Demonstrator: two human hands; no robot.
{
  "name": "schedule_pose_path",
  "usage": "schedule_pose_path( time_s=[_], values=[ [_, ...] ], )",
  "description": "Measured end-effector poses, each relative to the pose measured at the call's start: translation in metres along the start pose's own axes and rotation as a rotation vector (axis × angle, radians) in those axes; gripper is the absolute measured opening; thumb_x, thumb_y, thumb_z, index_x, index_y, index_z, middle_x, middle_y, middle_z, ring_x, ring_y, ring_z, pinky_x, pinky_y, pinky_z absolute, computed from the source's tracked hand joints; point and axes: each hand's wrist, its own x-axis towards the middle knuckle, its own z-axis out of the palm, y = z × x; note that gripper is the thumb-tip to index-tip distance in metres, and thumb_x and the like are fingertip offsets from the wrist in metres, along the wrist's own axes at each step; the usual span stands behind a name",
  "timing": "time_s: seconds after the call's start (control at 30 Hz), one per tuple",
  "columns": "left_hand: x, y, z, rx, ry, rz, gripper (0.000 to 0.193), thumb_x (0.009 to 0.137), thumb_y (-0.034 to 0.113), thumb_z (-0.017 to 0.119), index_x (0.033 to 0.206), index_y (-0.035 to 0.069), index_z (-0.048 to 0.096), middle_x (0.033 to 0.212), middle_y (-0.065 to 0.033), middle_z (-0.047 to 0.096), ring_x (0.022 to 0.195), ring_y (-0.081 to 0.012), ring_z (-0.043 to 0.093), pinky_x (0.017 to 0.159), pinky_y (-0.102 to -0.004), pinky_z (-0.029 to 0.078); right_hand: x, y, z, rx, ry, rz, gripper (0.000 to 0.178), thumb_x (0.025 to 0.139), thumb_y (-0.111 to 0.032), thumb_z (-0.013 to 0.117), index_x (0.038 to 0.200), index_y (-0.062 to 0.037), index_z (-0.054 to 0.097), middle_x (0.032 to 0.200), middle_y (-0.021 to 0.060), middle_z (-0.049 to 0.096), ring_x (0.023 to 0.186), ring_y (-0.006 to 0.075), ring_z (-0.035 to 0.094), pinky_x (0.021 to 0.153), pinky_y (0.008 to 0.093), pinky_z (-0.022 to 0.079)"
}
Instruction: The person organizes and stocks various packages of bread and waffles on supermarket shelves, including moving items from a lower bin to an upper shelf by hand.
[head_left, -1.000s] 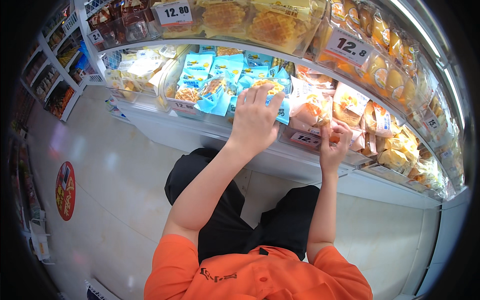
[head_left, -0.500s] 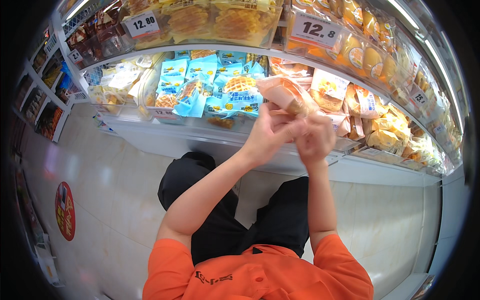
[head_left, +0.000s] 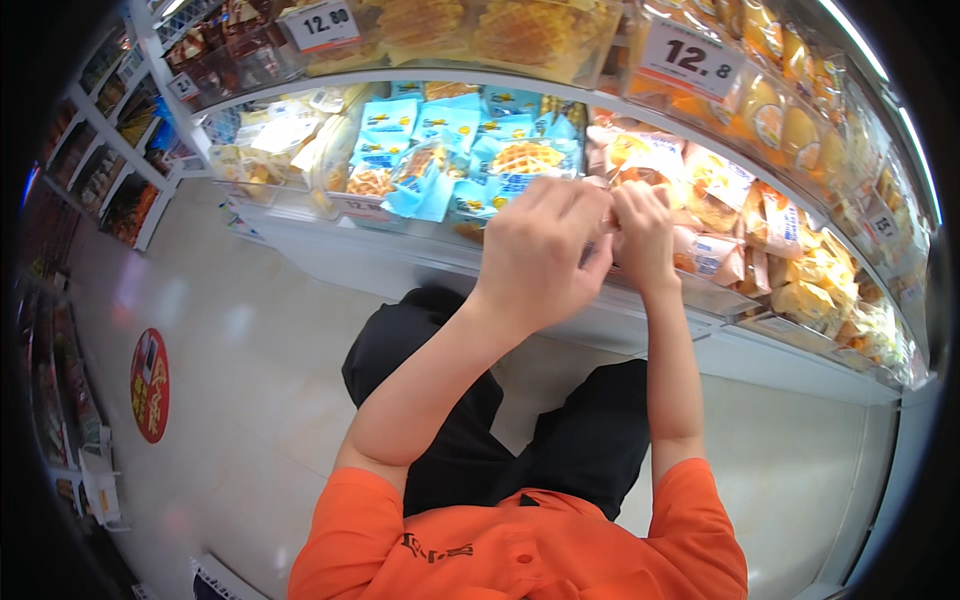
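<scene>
My left hand (head_left: pixel 540 250) and my right hand (head_left: pixel 645 232) meet at the front of the lower shelf bin, between blue-wrapped waffles (head_left: pixel 525 157) and pink-wrapped pastries (head_left: pixel 718 188). The fingers of both are curled in close together. A small bit of something thin shows between the fingertips, but I cannot make out what it is. Pink-wrapped packs (head_left: pixel 640 155) lie just beyond the right fingers. My left hand's back hides part of the bin's front edge.
A shelf above holds yellow waffle packs (head_left: pixel 530 35) and round packed cakes (head_left: pixel 765 110) behind clear fronts with price tags (head_left: pixel 690 58). White-wrapped packs (head_left: pixel 285 135) fill the bin's left end. A red oval sticker (head_left: pixel 150 385) marks the tiled floor.
The pink-wrapped pack earlier held up between both hands no longer shows in them. My hands have come together lower, at the bin's front, and the view has shifted slightly left.
</scene>
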Motion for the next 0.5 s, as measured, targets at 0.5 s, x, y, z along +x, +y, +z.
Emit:
schedule_pose_path(
  time_s=[0.5],
  values=[
    [-0.036, -0.091, -0.067, 0.445, -0.101, -0.617, 0.049, 0.069, 0.026, 0.074, 0.114, 0.014, 0.060, 0.119, -0.0130, 0.056, 0.110, -0.0302, 0.055, 0.093, -0.0423, 0.044, 0.005, -0.029, -0.014, 0.243, 0.030, 0.036, 0.044, 0.067, -0.014, 0.065, 0.109, -0.0074, 0.054, 0.105, 0.0113, 0.056, 0.097, 0.0284, 0.053, 0.084, 0.0386, 0.039]
  ],
)
